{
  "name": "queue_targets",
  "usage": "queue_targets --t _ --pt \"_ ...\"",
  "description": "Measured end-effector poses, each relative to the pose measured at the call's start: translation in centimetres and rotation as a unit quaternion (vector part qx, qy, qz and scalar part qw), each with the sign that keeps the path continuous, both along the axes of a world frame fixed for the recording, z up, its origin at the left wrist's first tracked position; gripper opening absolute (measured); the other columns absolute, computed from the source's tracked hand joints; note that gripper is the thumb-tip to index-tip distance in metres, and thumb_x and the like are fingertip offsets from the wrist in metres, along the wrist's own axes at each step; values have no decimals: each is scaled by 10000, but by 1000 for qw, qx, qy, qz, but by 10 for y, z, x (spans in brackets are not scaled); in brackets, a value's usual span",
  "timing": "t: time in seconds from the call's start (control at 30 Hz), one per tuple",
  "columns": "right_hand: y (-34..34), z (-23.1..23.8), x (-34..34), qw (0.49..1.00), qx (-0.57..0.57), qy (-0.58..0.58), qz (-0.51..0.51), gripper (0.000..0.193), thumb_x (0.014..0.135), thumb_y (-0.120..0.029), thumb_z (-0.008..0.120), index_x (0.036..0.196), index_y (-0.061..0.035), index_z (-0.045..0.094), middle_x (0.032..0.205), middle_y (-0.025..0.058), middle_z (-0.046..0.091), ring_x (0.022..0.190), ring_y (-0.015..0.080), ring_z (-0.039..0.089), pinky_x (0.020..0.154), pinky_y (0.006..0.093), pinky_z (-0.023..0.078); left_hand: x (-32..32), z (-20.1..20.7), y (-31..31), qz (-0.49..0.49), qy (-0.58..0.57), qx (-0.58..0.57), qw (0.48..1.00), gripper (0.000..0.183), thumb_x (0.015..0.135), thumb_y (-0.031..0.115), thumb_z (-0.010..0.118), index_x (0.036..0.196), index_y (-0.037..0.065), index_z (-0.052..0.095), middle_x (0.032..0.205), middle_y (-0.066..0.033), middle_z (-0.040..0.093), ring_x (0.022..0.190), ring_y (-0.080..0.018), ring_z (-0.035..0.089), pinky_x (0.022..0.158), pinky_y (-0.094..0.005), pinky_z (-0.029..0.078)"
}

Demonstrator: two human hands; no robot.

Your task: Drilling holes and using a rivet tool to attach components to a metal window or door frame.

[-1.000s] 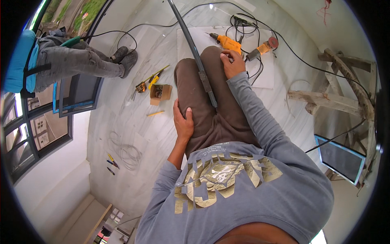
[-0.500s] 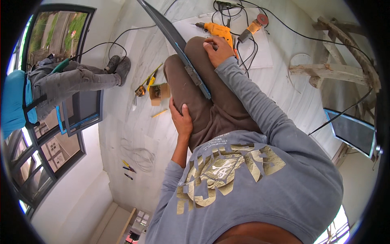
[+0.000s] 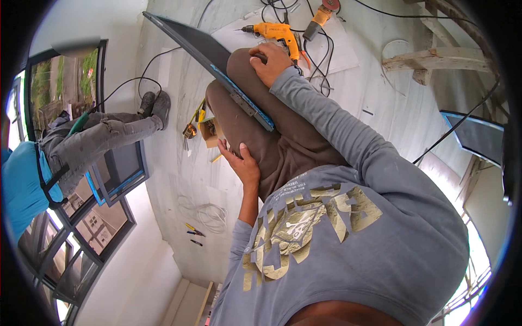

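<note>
Two hands, neither gripping the panel [image 3: 201, 48], whose near end lies between the thighs [image 3: 234, 117]. Left hand [image 3: 244, 165]: loosely open on the left thigh. Right hand [image 3: 270, 64]: half-curled at the right knee [image 3: 239, 62], nothing visibly held. Should the legs shift, the unheld panel could slip or topple. Long axis runs away from the body, far end pointing forward-left.

Framed dark panel [image 3: 209, 53] is slanting between the person's legs [image 3: 293, 127], near end reaching the lap [image 3: 278, 145], far end extending past the knees [image 3: 216, 100]. Blue strip [image 3: 256, 107] is lining part of its frame; metal fitting [image 3: 241, 103] is sitting alongside.
</note>
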State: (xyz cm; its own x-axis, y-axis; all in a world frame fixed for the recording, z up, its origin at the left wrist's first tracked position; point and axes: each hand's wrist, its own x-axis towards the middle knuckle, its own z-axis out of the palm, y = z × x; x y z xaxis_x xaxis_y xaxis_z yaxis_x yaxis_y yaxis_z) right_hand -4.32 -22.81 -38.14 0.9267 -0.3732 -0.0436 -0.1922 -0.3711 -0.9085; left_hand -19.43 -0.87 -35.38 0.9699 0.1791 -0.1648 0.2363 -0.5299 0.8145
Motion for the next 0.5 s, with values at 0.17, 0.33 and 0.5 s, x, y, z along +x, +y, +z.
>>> queue_targets --t 0.17,0.33,0.5 --pt "1 -6 0 1000 -4 -6 -8 273 818 -265 605 1016 -98 694 1105 132 626 1076 327 570 957 404 454 -1 -3 2 -8 -3 -2 1000 690 943 168 539 1502 -32 188 1485 -279 334 1378 -383 351 1142 -437 262" --pt "1 -16 -1 997 -63 -38 5 260 816 -185 612 1030 -62 693 1017 131 643 991 279 623 906 360 488 -6 -11 8 -5 2 29 1000 674 944 180 550 1482 -56 219 1479 -281 343 1384 -389 339 1147 -422 257" --pt "3 -13 1 996 2 -88 -6 217 793 -144 609 978 -58 683 956 138 641 897 311 631 816 383 508 -6 -8 7 8 0 51 999 688 947 243 567 1468 -70 243 1465 -287 359 1381 -403 343 1155 -416 256"
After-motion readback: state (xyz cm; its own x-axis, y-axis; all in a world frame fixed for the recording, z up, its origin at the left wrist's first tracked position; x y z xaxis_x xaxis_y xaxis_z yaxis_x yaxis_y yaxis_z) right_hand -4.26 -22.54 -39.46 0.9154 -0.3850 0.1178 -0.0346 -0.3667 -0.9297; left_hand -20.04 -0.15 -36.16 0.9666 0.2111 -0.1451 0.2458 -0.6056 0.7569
